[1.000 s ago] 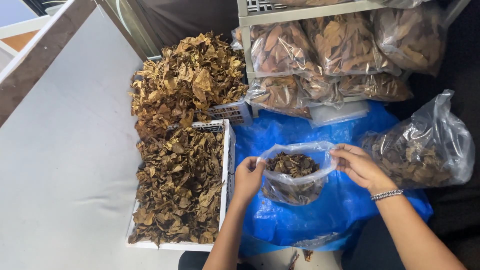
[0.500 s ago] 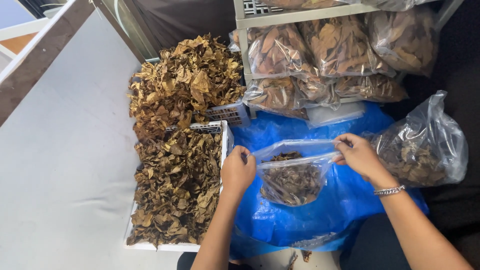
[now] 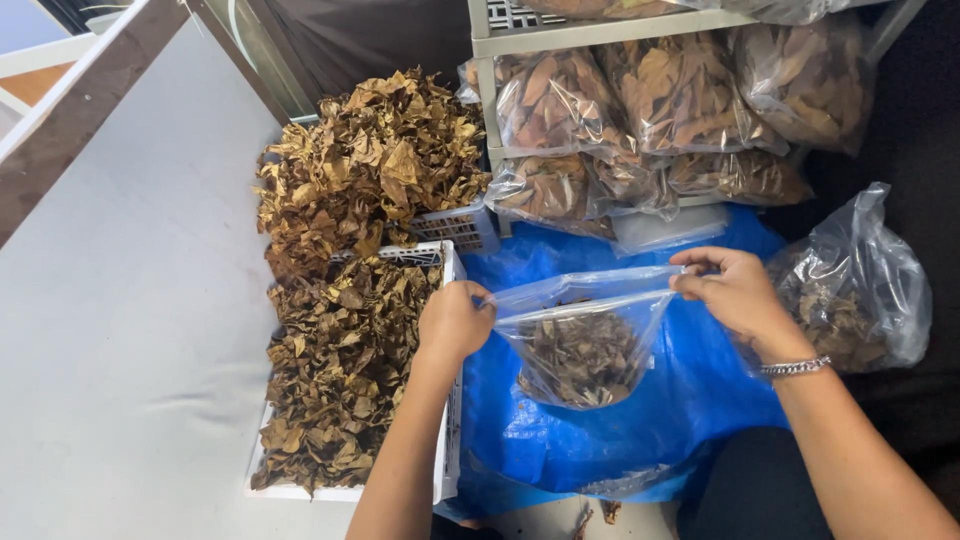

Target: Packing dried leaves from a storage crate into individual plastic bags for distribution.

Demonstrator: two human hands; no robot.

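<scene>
both hands have drawn apart, pulling the clear bag (image 3: 585, 345) of dried leaves taut and flat at its mouth — left hand (image 3: 455, 322) and right hand (image 3: 735, 290) each in a pinching grip on a top corner, above the blue tarp (image 3: 640, 440), hemmed between the white crate (image 3: 448, 420) and a tied bag (image 3: 860, 290).

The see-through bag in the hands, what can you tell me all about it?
The bag is clear, thin plastic, partly filled with dry brown leaves that sit in its lower half. Its top edge is pulled flat and wide. The left hand pinches one top corner and the right hand pinches the other, holding it upright over the blue tarp, beside the white basket.
</scene>
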